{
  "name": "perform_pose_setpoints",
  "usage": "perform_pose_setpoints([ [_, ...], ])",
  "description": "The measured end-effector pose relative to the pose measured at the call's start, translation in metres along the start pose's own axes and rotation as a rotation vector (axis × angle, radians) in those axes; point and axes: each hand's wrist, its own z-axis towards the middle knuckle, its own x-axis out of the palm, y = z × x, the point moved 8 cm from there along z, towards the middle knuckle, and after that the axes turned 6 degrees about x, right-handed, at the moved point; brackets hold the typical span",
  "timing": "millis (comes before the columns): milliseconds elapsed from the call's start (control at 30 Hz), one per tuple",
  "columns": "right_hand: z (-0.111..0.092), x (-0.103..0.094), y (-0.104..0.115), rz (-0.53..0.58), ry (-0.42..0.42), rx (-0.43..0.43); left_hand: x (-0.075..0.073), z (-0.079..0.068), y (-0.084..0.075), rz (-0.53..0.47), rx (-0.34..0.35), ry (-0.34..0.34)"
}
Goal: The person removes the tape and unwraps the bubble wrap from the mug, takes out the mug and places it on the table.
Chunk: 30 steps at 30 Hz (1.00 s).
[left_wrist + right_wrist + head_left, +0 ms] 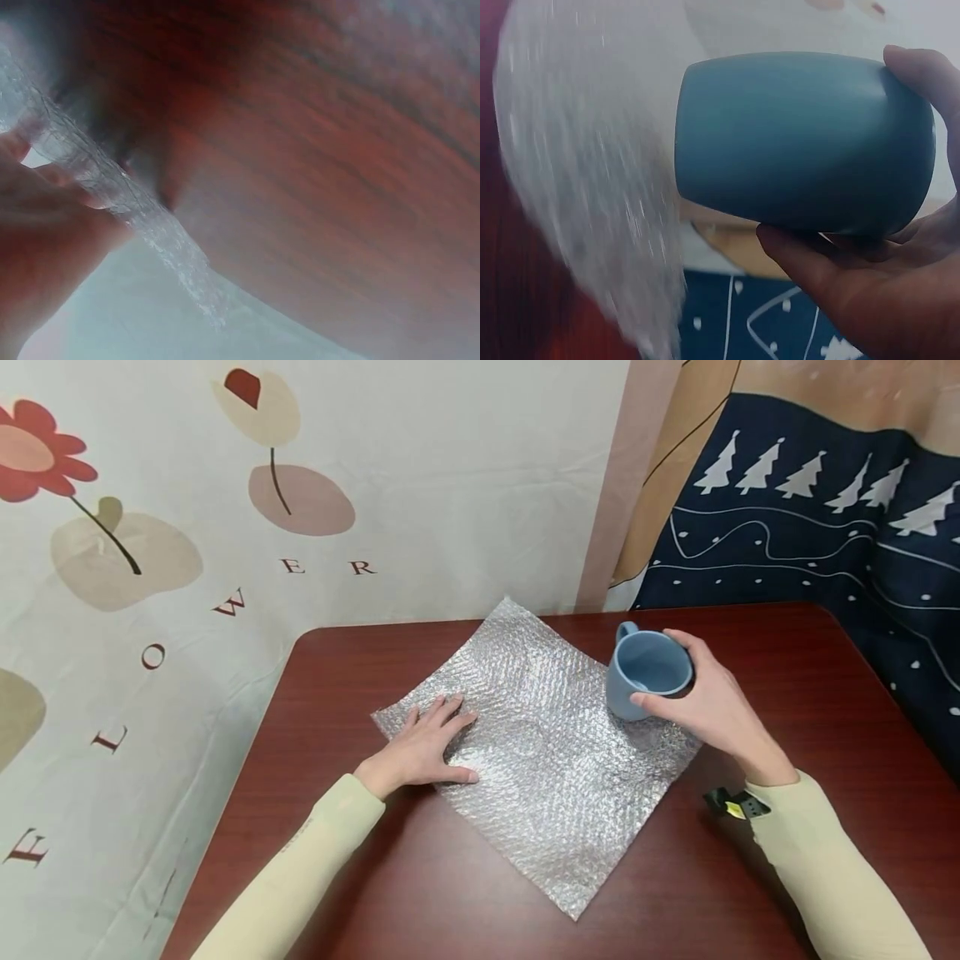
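Note:
A blue mug (626,689) is in my right hand (712,702), thumb on the near rim and fingers round the far side. Its handle points away from me, toward the back of the table. In the right wrist view the mug (802,142) shows its smooth side, its base close to the sheet. Under it, turned cornerwise, lies a silvery sheet of bubble wrap (540,760). My left hand (423,747) rests on the left part of that sheet, fingers spread and straight. The left wrist view catches the wrap's edge (150,225) beside the fingers.
The dark red wooden table (480,893) carries the sheet. Behind it hangs a pale cloth (450,510) with flowers and letters, and to the right a navy cloth (795,539) with white trees. A small black device (738,804) sits at my right cuff.

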Motion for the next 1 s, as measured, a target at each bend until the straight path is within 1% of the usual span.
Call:
perform_pose_setpoints([
  [200, 0.010, -0.024, -0.022, -0.031, -0.024, 0.031, 0.002, 0.000, 0.001, -0.010, -0.012, -0.004],
  [367, 0.021, -0.037, -0.040, -0.052, -0.044, 0.047, 0.004, 0.001, 0.002, 0.004, -0.015, -0.019],
  [567, 0.032, -0.042, -0.055, -0.070, -0.036, 0.055, 0.004, 0.002, -0.001, 0.003, -0.028, -0.027],
  [800, 0.041, -0.044, -0.065, -0.085, -0.014, 0.055, 0.004, 0.001, -0.003, 0.007, -0.044, -0.026],
  [1000, 0.049, -0.046, -0.074, -0.093, 0.002, 0.054, 0.004, 0.002, -0.004, 0.017, -0.058, -0.008],
])
